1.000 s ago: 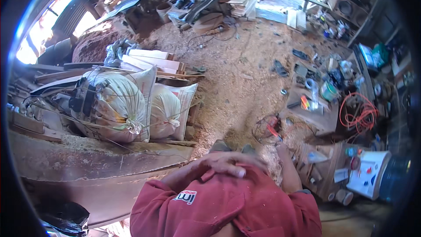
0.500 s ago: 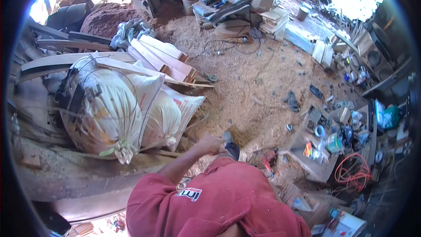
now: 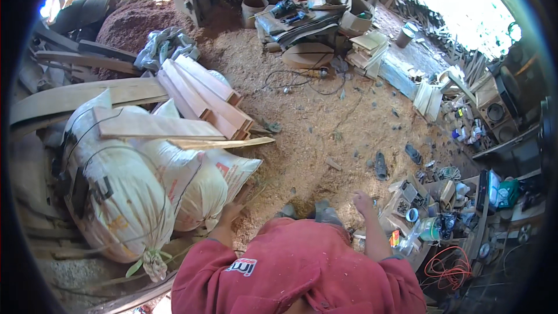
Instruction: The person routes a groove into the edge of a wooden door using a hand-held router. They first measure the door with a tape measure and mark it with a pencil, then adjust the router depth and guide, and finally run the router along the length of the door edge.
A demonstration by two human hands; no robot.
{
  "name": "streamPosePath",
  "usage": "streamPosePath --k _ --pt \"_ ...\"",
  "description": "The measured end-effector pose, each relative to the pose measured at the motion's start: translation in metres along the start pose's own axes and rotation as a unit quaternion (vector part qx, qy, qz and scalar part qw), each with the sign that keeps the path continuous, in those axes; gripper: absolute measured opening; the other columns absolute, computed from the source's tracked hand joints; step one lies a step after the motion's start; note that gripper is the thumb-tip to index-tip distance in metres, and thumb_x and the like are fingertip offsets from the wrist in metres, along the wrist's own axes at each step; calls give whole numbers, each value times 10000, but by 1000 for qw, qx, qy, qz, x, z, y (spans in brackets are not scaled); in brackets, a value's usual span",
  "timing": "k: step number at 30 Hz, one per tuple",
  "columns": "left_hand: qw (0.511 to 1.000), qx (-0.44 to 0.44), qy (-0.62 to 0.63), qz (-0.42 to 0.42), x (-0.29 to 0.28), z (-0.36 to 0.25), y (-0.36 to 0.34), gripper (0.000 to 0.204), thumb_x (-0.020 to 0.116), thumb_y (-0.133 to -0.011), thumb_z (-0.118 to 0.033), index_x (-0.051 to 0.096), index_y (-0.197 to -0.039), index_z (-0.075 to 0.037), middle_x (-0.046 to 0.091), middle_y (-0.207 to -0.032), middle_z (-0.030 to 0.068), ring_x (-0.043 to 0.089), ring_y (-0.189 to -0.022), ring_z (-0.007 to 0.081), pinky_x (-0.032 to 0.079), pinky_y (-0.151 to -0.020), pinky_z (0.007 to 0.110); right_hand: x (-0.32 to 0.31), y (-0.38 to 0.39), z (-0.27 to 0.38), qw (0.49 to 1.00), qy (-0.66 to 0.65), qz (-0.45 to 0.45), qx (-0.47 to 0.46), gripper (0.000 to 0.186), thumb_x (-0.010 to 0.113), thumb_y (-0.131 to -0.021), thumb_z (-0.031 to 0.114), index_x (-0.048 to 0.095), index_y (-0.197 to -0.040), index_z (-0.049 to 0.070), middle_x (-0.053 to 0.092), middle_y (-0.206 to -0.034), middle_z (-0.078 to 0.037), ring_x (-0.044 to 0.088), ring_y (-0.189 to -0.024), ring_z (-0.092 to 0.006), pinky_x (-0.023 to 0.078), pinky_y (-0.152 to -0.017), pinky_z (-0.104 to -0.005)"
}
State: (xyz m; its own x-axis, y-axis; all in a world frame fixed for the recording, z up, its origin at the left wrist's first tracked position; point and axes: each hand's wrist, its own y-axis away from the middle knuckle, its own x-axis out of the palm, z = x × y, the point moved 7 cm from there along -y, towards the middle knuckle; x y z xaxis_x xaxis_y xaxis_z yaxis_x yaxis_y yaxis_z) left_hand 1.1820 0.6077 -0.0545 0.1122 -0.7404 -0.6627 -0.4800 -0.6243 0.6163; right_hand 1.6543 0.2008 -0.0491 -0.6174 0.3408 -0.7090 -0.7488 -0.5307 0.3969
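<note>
My left hand hangs low beside the tied white sacks, apart from my body; its fingers are too small and blurred to read. On the other side, my right hand is held out over the sawdust, left of a low bench of tools and jars. Its fingers look loosely apart and nothing shows in them. Below my red shirt front, my shoes stand on the sawdust floor. Planed boards lie stacked behind the sacks, and a single plank rests across the sack tops.
The low bench at the right carries a tape roll, a green jar and small parts. An orange cord coils beside it. Sandals lie on the floor. Farther off are a cable, a cluttered work table and a sawdust heap.
My left hand has moved from in front of my body out to the left, near the sacks. My right hand has come into view at the right. The view has shifted.
</note>
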Motion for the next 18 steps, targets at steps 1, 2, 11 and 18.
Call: streamPosePath --k 1,2,11,18 --pt "990 -29 -80 -111 -7 39 -2 398 565 -888 -342 695 -948 29 695 -888 266 683 -873 408 527 -775 508 11 -12 28 999 26 33 -16 425 592 -842 238 644 -1222 55 704 -1026 -205 688 -941 -326 542 -835 -394" --pt "992 5 -104 -77 -1 54 -2 423 557 -888 -372 699 -941 23 687 -892 273 673 -877 428 519 -791 521 14 -17 49 996 64 51 -39 416 581 -846 247 651 -1217 72 698 -1056 -208 676 -976 -343 531 -867 -411" --pt "922 161 -277 217 118 17 -46 387 478 -940 -375 738 -952 -89 690 -973 228 666 -950 409 511 -822 525 37 -83 15 993 21 119 19 379 587 -844 312 708 -1148 120 681 -1149 -184 653 -1060 -344 501 -932 -426" --pt "959 43 -211 185 45 -158 -195 529 466 -952 -475 724 -963 -14 692 -1021 238 664 -989 388 508 -861 495 -40 -235 -59 973 169 158 -26 316 599 -838 310 719 -1018 80 708 -986 -189 680 -926 -351 533 -837 -427"
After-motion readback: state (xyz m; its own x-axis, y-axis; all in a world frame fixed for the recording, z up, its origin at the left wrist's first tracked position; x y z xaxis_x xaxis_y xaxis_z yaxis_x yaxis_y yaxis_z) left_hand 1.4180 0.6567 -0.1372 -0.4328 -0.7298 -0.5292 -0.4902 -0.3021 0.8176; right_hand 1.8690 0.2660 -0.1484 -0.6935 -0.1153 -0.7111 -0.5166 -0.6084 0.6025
